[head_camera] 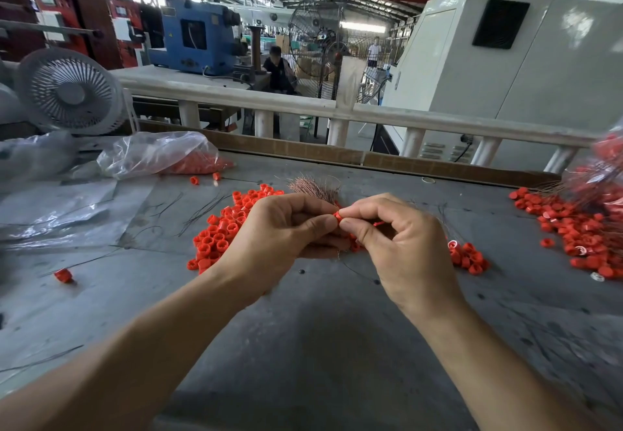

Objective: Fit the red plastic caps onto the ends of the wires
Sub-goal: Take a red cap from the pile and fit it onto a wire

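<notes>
Both my hands meet over the middle of the grey table (pixel 303 329). A single red cap (pixel 337 215) sits between the thumb and fingertips of my right hand (pixel 401 245) and the thumb of my left hand (pixel 279 231). My left hand also grips a bundle of thin coppery wires (pixel 313 187) that fans out behind its fingers. A heap of loose red caps (pixel 222 228) lies just left of my left hand, and a smaller cluster of red caps (pixel 467 257) lies right of my right hand.
A clear plastic bag with red caps (pixel 161 157) lies at the back left beside a white fan (pixel 70 91). Capped wires in a red pile (pixel 580 228) fill the right edge. Stray caps (pixel 63 275) and thin dark wires (pixel 199 209) lie scattered on the table. A white rail (pixel 303 103) bounds the far side.
</notes>
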The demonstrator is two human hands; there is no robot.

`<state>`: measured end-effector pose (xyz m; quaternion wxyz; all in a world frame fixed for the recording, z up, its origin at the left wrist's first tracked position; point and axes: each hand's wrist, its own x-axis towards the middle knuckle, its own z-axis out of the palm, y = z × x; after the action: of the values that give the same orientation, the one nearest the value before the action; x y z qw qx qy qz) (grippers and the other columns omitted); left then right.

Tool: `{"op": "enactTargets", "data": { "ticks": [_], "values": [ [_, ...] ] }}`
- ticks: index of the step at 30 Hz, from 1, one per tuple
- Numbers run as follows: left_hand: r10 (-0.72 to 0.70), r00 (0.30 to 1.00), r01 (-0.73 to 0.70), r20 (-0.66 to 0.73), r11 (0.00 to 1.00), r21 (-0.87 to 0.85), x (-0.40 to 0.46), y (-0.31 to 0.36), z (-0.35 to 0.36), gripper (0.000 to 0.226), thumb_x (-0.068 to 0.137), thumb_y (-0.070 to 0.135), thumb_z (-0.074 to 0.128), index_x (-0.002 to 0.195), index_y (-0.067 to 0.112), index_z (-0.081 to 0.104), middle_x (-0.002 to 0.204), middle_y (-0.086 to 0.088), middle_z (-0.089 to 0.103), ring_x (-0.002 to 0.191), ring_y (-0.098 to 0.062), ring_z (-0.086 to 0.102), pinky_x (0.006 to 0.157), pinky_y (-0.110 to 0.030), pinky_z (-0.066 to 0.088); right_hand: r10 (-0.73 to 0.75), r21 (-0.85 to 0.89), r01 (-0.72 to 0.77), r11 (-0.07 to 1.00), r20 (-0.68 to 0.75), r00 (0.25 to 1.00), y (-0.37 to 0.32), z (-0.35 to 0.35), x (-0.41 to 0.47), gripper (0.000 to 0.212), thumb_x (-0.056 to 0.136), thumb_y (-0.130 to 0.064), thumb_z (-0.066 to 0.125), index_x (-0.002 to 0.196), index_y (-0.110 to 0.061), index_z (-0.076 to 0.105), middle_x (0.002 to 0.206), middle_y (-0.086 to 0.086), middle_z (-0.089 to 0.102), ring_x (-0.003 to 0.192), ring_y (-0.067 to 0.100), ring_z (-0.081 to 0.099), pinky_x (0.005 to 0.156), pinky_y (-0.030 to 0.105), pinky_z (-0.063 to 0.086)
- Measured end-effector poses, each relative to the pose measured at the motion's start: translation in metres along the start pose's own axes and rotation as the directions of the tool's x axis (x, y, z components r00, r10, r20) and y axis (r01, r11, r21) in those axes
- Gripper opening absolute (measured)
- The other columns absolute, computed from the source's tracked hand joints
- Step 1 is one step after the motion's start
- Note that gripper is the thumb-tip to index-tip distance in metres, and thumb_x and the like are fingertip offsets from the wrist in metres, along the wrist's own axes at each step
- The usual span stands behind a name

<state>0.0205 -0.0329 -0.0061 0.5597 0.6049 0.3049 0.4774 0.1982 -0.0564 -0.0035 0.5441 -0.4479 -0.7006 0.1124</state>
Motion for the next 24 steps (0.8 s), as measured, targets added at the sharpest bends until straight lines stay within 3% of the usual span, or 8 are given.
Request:
{"op": "enactTargets", "data": {
  "ticks": [9,16,21,24],
  "values": [
    [-0.015,1.0,0.015,-0.007,1.0,0.006,0.0,-0.0017,-0.0006,0.013,0.096,0.006,0.063,0.105,0.002,0.071,0.094,-0.019,0.078,0.092,-0.028,0.077,0.076,-0.028,0.062,-0.035,0.005,0.035,0.999,0.016,0.999,0.0004,0.0007,-0.0002,0.012,0.082,-0.001,0.081,0.089,-0.011,0.082,0.091,-0.004,0.074,0.09,0.007,0.069,0.081,0.012,0.048],
    [-0.052,0.999,0.052,0.013,0.997,-0.06,-0.0006,0.0002,-0.0008,0.027,0.084,0.019,0.068,0.104,0.002,0.071,0.095,-0.019,0.078,0.091,-0.027,0.077,0.073,-0.026,0.061,-0.019,0.018,0.018,1.0,0.036,0.999,0.0011,-0.0024,0.0008,0.012,0.084,-0.002,0.079,0.089,-0.013,0.083,0.09,-0.008,0.073,0.09,0.006,0.069,0.08,0.012,0.048],
    [-0.074,0.997,0.076,0.034,0.996,-0.048,-0.0004,0.0014,-0.0027,0.024,0.087,0.017,0.068,0.104,0.0,0.071,0.098,-0.02,0.077,0.095,-0.03,0.076,0.076,-0.028,0.062,-0.038,-0.007,0.039,0.999,0.047,0.998,-0.0003,-0.0037,0.0008,0.013,0.083,-0.001,0.08,0.088,-0.013,0.083,0.09,-0.008,0.073,0.089,0.007,0.069,0.079,0.012,0.049],
    [-0.058,0.998,0.059,0.029,0.998,-0.011,-0.0007,0.0017,-0.0024,0.017,0.093,0.012,0.066,0.104,0.001,0.071,0.096,-0.019,0.077,0.093,-0.03,0.076,0.075,-0.028,0.062,0.051,0.048,-0.053,0.997,0.045,0.998,-0.001,-0.0034,0.0005,0.013,0.083,-0.004,0.081,0.086,-0.016,0.083,0.085,-0.01,0.074,0.088,0.007,0.07,0.078,0.015,0.051]
  ]
}}
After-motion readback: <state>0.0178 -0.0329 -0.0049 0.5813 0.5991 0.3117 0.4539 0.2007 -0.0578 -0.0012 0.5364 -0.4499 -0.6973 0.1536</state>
